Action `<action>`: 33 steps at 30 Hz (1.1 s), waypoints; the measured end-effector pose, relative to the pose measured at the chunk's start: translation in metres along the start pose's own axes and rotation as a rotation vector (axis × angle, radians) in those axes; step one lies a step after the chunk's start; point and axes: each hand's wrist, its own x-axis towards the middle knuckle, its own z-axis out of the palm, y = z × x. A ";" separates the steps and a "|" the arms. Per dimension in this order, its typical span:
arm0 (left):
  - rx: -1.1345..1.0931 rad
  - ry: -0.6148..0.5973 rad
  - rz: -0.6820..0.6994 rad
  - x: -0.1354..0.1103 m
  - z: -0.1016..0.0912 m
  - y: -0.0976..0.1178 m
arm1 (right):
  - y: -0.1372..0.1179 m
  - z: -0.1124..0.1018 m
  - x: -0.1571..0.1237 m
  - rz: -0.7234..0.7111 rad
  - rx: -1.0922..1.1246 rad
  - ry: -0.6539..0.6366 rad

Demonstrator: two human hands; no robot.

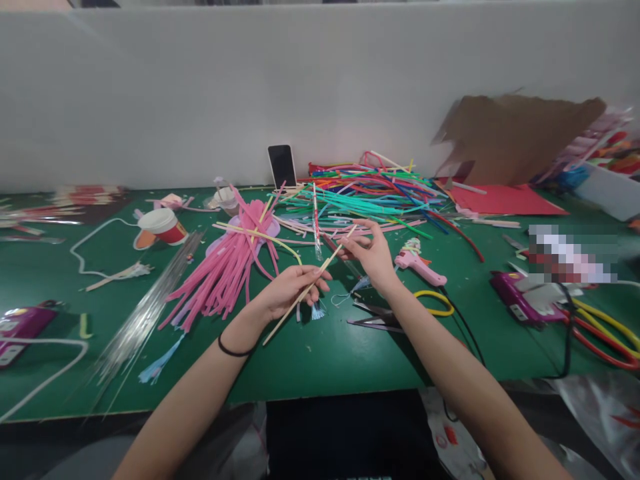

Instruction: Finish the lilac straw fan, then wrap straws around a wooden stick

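Between my two hands runs a thin, straight, pale yellow stick (285, 319), tilted up to the right; whether it is wood or a pipe cleaner I cannot tell. My left hand (293, 288) is closed around its middle, fingers curled. Near its upper end, the thumb and fingers of my right hand (369, 252) pinch it. Just beyond my hands lies a slim stick in a red and clear wrapper (316, 223). Left of my left hand is a bundle of pink pipe cleaners (220, 283), with pale yellow ones across its top. A small blue tassel (318, 311) lies below my fingers.
Scissors (380, 317) and a pink glue gun (421, 263) lie beside my right forearm. Coloured pipe cleaners (370, 197) pile up behind, near a phone (282, 165). Leftward are a paper cup (163, 225) and thin wires (150, 310). A purple power strip (525, 300) sits right.
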 end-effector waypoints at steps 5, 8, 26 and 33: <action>-0.001 -0.003 -0.001 0.000 0.000 0.000 | -0.001 0.001 -0.001 -0.009 0.029 -0.003; 0.002 0.006 0.000 -0.001 0.001 0.002 | -0.002 0.001 -0.001 -0.003 0.056 -0.001; -0.141 0.062 0.085 0.002 -0.005 0.003 | -0.004 0.012 -0.012 -0.150 -0.130 0.035; -0.523 0.290 0.205 0.003 -0.022 0.020 | 0.007 0.052 -0.073 -0.611 -0.711 -0.495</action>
